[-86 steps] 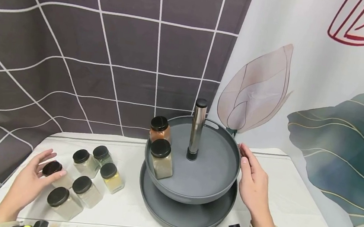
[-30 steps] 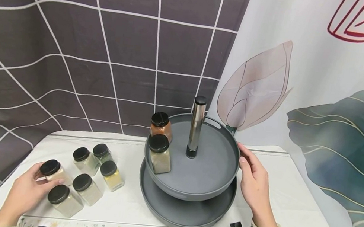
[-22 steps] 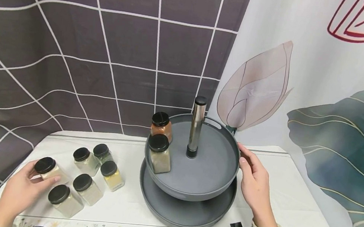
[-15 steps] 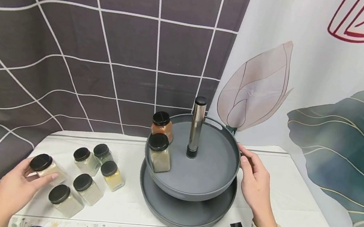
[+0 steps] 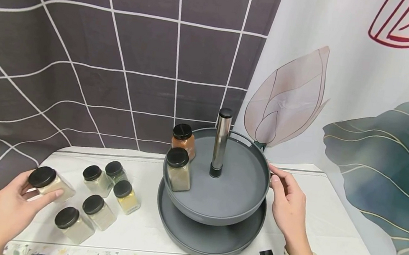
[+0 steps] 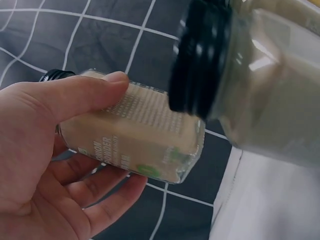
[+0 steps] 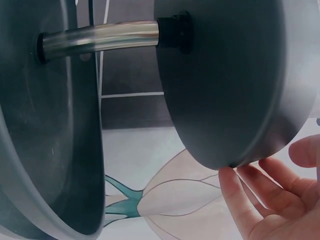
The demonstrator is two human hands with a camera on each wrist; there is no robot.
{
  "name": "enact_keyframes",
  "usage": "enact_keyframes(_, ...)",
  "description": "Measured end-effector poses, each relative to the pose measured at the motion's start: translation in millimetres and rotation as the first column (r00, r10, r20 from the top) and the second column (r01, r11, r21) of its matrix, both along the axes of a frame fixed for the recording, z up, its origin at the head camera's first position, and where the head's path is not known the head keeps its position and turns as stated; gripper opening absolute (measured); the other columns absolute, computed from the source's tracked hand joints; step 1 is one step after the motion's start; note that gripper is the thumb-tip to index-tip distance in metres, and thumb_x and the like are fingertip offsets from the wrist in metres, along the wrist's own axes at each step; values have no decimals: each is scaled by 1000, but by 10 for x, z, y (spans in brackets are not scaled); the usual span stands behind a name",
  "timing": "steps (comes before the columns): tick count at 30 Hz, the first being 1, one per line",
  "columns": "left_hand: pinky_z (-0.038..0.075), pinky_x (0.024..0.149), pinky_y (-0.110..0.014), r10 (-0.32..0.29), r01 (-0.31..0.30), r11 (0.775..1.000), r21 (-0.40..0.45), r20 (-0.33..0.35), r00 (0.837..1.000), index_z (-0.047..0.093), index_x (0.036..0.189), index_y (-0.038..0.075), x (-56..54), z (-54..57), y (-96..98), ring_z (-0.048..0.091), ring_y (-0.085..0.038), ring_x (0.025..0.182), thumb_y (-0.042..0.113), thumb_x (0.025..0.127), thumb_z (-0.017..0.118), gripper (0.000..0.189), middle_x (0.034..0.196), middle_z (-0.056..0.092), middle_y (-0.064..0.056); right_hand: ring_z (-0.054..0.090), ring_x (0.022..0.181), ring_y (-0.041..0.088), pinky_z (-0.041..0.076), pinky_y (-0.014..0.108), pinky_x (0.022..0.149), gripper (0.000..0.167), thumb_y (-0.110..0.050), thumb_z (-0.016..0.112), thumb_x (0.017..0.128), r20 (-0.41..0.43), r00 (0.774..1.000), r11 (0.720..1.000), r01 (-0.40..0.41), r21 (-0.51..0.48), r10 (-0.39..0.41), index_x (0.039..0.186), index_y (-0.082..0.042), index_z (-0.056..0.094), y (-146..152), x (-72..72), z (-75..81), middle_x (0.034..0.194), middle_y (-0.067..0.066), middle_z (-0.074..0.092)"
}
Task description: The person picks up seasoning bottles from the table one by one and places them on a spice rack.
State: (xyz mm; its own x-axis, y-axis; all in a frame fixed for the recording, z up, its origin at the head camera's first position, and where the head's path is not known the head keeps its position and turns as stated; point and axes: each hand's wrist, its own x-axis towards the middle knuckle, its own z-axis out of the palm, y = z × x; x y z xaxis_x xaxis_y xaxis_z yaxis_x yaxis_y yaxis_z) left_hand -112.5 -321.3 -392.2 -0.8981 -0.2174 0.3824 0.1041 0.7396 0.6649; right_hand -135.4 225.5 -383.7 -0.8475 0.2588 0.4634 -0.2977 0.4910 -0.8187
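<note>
My left hand [image 5: 11, 206] grips a square clear jar [image 5: 52, 183] with a black lid, thumb on one side and fingers beneath. In the left wrist view, this onion powder jar [image 6: 135, 135] holds tan powder and lies tilted in the hand. A grey two-tier turntable [image 5: 235, 190] with a steel post [image 5: 220, 146] stands mid-table. On its upper tray sit an orange-brown spice jar [image 5: 184, 144] and a greenish-tan one [image 5: 179, 177], side by side at the left rim. My right hand [image 5: 289, 206] rests its fingertips [image 7: 227, 175] against the upper tray's outer rim.
Several black-lidded jars stand left of the turntable, among them a yellow one [image 5: 128, 201], a green one [image 5: 116, 172] and a pale one [image 5: 73, 226] nearest the front. Behind the white tablecloth [image 5: 147, 163] hangs a dark grid-patterned curtain [image 5: 144, 53].
My left hand has taken hold of the onion powder jar and moved it left, up from among the others. The upper tray has turned slightly, its two jars shifting toward the back; my right hand stays at its rim.
</note>
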Motion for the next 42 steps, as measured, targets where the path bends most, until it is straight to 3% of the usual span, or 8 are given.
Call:
enact_keyframes(20,45,67,0,-21,21,1000,-3,27,999,59,120,9,128,280,233,51,29,83,15,74,90,55,91,54,42,63,97,-4,49,8,86,28,-11,52,105,-14,1000,1000,16,-5,-16,129,-8,67,-25,48,15,123,7,69)
enact_keyframes(34,45,68,-1,-46,47,999,-23,35,998,59,127,6,128,308,312,52,29,83,16,73,91,64,92,55,42,63,90,-5,47,8,82,25,-12,54,105,-31,998,998,63,12,-63,125,-7,68,-48,53,-11,116,7,71)
enact_keyframes(42,44,68,0,-44,45,999,-23,33,998,60,125,7,145,327,359,51,29,83,17,73,92,62,91,55,41,62,106,2,49,9,88,30,-12,48,107,-47,998,998,35,-50,-38,131,-2,62,-51,-2,-27,127,10,66)
